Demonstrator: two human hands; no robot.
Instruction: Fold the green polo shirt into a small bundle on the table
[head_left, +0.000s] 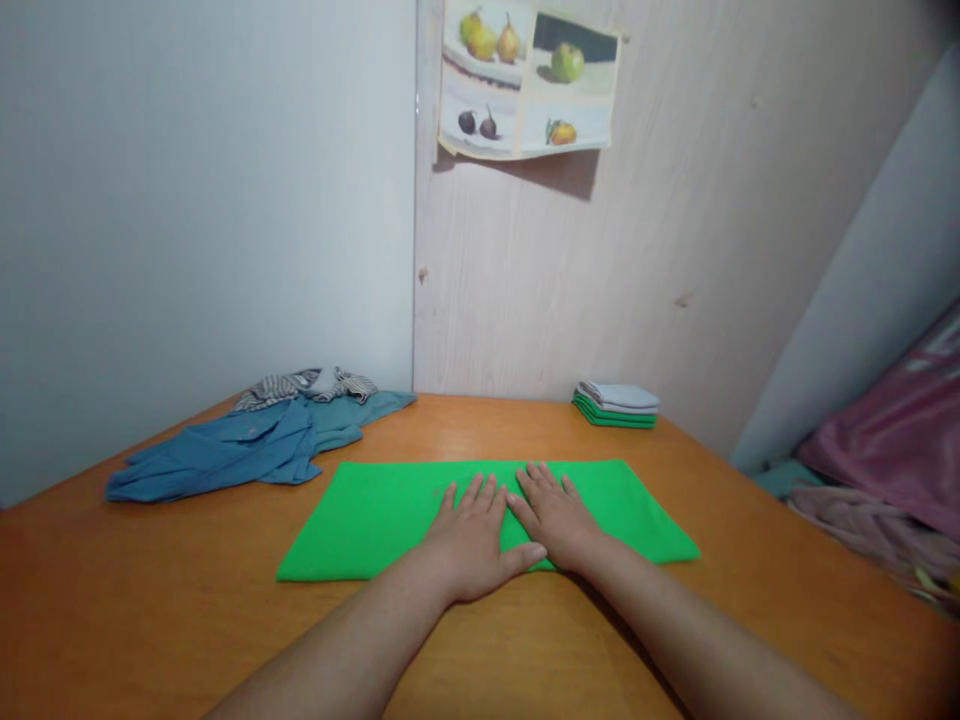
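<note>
A bright green cloth (367, 520), folded into a wide flat strip, lies across the wooden table before me. My left hand (472, 540) rests palm down on its middle, fingers spread and thumb pointing right near the front edge. Close beside it, my right hand (556, 515) also presses flat on the cloth, fingers pointing away from me. The tips of the two hands almost meet. Neither hand grips anything. The part of the cloth under my palms is hidden.
Crumpled blue garments (232, 445) and a striped cloth (307, 385) lie at the back left. A folded stack of grey and green cloths (616, 403) sits at the back right of the table (480, 660). Walls stand behind; pink fabric (892, 430) hangs at the right.
</note>
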